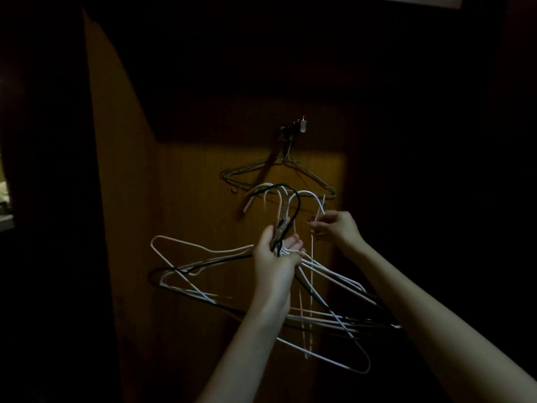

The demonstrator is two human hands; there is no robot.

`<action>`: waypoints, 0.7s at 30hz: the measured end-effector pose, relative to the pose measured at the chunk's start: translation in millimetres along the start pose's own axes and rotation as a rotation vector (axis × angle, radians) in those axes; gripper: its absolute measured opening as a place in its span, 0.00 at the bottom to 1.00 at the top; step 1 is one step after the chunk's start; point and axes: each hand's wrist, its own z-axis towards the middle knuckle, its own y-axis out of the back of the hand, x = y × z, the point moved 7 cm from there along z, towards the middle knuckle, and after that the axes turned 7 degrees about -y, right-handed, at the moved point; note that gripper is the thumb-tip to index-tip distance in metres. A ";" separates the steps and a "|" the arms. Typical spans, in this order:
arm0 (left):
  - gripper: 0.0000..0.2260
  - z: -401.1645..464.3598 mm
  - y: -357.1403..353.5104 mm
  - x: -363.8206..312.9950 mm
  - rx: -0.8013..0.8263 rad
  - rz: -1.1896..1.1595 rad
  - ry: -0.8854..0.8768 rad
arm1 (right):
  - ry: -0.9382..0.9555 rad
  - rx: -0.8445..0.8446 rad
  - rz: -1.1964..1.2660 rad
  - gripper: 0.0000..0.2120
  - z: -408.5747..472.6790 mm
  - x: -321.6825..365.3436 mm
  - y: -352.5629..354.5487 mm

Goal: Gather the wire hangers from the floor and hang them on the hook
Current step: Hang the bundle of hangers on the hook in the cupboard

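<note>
Hangers (203, 271), white and black, are bunched at the necks in my left hand (276, 257), fingers curled round them, while my right hand (338, 228) pinches one white neck, below the hook (293, 128) on the door (130, 199), where green hangers (252, 170) hang.

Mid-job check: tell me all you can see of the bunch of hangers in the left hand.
The bunch of wire hangers is thin coated wire, mostly white with at least one black; the count is unclear. The left hand grips them at the necks, hook ends fanned upward, triangular bodies splayed out below. The right hand pinches one white hanger's neck beside the bunch. They are held below the wall hook, where dark hangers already hang.
</note>
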 end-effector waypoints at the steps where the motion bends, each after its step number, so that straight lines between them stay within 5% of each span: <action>1: 0.35 -5.4 0.8 0.7 -0.009 0.002 0.006 | 0.007 0.001 0.011 0.03 -5.2 -0.2 0.8; 5: 0.34 -25.6 6.8 3.4 -0.044 -0.018 0.035 | 0.007 -0.005 0.001 0.02 -20.0 -0.6 0.5; 10: 0.35 -40.3 8.5 1.3 -0.066 -0.015 0.042 | 0.202 -0.096 -0.513 0.05 -37.5 14.6 2.7; 16: 0.34 -49.1 4.1 1.2 -0.073 -0.034 0.041 | 0.154 0.154 -0.222 0.09 -66.4 18.9 -8.3; 21: 0.34 -44.5 1.7 7.2 -0.074 -0.011 0.045 | 0.134 0.124 -0.016 0.08 -78.2 26.2 1.9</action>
